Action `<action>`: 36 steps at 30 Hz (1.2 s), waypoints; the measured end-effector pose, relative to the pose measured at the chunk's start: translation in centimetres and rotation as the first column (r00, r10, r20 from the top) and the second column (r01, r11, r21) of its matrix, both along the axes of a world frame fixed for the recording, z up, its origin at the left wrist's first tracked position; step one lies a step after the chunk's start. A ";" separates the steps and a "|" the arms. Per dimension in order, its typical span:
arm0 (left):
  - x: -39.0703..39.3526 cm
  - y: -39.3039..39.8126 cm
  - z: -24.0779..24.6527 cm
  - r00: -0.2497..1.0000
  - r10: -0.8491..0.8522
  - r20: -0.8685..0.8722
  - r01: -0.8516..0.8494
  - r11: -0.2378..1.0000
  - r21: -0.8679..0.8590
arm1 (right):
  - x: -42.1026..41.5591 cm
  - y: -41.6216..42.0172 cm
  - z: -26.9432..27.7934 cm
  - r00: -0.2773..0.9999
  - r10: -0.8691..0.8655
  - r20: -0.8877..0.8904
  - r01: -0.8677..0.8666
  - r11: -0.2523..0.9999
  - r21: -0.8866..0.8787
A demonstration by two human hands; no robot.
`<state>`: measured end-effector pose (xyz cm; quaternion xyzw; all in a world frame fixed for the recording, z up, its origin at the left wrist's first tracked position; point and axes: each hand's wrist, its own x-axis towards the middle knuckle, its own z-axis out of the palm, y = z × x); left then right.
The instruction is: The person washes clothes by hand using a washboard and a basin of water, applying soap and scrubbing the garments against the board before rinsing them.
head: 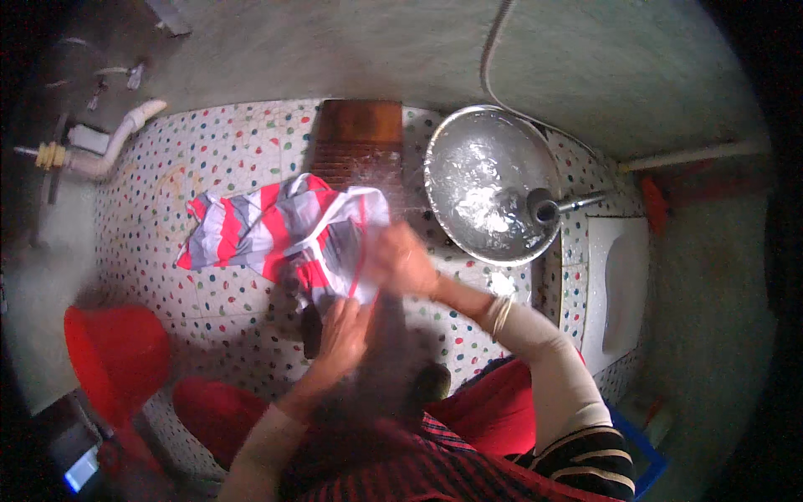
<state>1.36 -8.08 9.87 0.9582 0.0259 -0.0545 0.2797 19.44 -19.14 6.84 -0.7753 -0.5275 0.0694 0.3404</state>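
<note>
A garment with red, white and grey stripes (241, 229) lies across the dotted tile floor and the lower part of a wooden washboard (359, 135). My left hand (344, 336) holds the garment's near edge, its fingers closed on the cloth. Blurred by motion, my right hand (401, 260) is at the garment's right edge; its fingers look curled, but whether it grips cloth or something else cannot be made out. To the right of the washboard stands a round metal basin (458, 235) with water in it.
A metal spout (580, 201) reaches over the basin's right side. Farther right is a white squat toilet (618, 282). A red plastic dipper (116, 357) stands at the left. White pipe (119, 138) runs by the left wall, and a hose (492, 56) hangs behind the basin.
</note>
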 end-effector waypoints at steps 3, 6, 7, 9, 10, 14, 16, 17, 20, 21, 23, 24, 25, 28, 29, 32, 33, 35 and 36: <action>-5.9 -0.9 -4.1 0.982 0.186 0.040 -0.177 0.972 -0.156 | -7.2 2.4 0.1 0.916 0.388 -0.100 -0.390 0.921 0.000; -5.9 -2.0 -4.4 0.975 0.210 0.068 -0.205 0.976 -0.068 | -1.0 7.7 -3.0 0.968 0.253 0.009 -0.249 0.960 -0.127; -5.4 -2.3 -3.2 0.979 0.177 0.096 -0.177 0.984 -0.012 | 2.3 9.9 -4.0 0.991 0.125 -0.055 -0.135 0.962 -0.237; -6.1 -2.5 -3.5 0.976 0.186 0.114 -0.179 0.981 -0.070 | 7.4 13.8 -4.4 0.950 -0.180 0.254 0.224 0.962 -0.156; -6.0 -2.1 -4.1 0.980 0.155 0.128 -0.146 0.986 -0.077 | 7.5 14.0 -4.4 0.947 -0.172 0.270 0.222 0.961 -0.163; -6.3 -1.3 -4.7 0.960 0.230 0.159 -0.211 0.969 -0.126 | -0.6 9.5 -1.8 0.971 0.234 -0.052 -0.238 0.967 -0.095; -6.7 -3.0 -7.0 0.802 0.578 -0.151 -0.514 0.540 -0.667 | -3.1 6.1 -3.0 0.882 0.422 0.210 -0.403 0.906 -0.128; -6.8 -3.1 -7.4 0.804 0.576 -0.151 -0.512 0.539 -0.669 | -4.3 4.4 -4.1 0.803 0.495 0.331 -0.475 0.868 -0.147; -5.7 -2.1 -4.9 0.955 0.229 0.188 -0.209 0.971 -0.119 | 5.9 9.1 -6.7 0.965 0.216 0.149 -0.187 0.964 -0.190; -5.5 -1.9 -4.4 0.963 0.219 0.157 -0.206 0.974 -0.092 | 8.1 11.0 -4.0 0.948 0.007 0.318 0.035 0.991 -0.126; -5.1 -1.7 -3.4 0.975 0.202 0.095 -0.200 0.979 -0.039 | 7.6 12.0 -3.7 0.955 -0.022 0.294 0.054 0.993 -0.100; -5.5 -1.9 -4.4 0.955 0.236 0.182 -0.221 0.970 -0.098 | 7.1 12.2 -3.8 0.958 -0.036 0.283 0.063 0.994 -0.088; -5.8 -1.8 -4.5 0.961 0.230 0.154 -0.219 0.972 -0.082 | 4.6 11.1 -4.8 0.985 0.084 0.152 -0.100 0.990 0.103; -5.8 -2.0 -4.3 0.970 0.239 -0.031 -0.241 0.950 -0.200 | -1.1 5.3 -5.3 0.900 0.416 -0.134 -0.422 0.907 -0.019; -6.4 -1.8 -4.1 0.971 0.239 0.030 -0.231 0.960 -0.156 | -2.7 4.2 -4.1 0.858 0.492 -0.151 -0.499 0.867 -0.011; -5.4 -1.8 -3.7 0.953 0.259 0.158 -0.255 0.966 -0.045 | 3.4 9.4 -5.3 0.966 0.171 0.192 -0.118 0.959 -0.256; -5.1 -1.7 -3.5 0.957 0.258 0.130 -0.258 0.966 -0.018 | 5.1 11.2 -3.3 0.917 -0.088 0.389 0.123 0.990 -0.066; -4.5 -1.8 -2.8 0.967 0.243 0.070 -0.245 0.969 0.019 | 5.6 12.0 -3.8 0.919 -0.168 0.355 0.241 0.955 -0.172; -4.4 -1.6 -2.5 0.977 0.213 0.020 -0.214 0.970 0.112 | 5.4 12.1 -3.4 0.976 -0.077 0.206 0.152 0.913 -0.379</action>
